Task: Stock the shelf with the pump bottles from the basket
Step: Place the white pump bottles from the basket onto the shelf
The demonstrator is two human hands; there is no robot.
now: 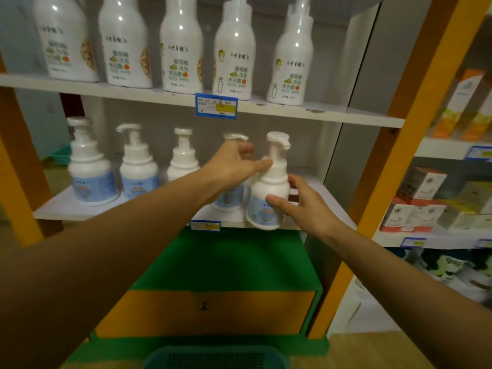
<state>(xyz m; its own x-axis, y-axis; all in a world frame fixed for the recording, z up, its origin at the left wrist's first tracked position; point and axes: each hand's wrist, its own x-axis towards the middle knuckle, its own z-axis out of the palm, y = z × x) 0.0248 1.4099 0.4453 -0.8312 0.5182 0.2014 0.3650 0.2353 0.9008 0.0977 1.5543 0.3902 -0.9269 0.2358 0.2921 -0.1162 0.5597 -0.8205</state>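
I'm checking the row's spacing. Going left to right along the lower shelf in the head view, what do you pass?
First pump bottle → second pump bottle → third pump bottle → fourth pump bottle, partly behind the left hand → fifth pump bottle at the front edge → right hand holding it.
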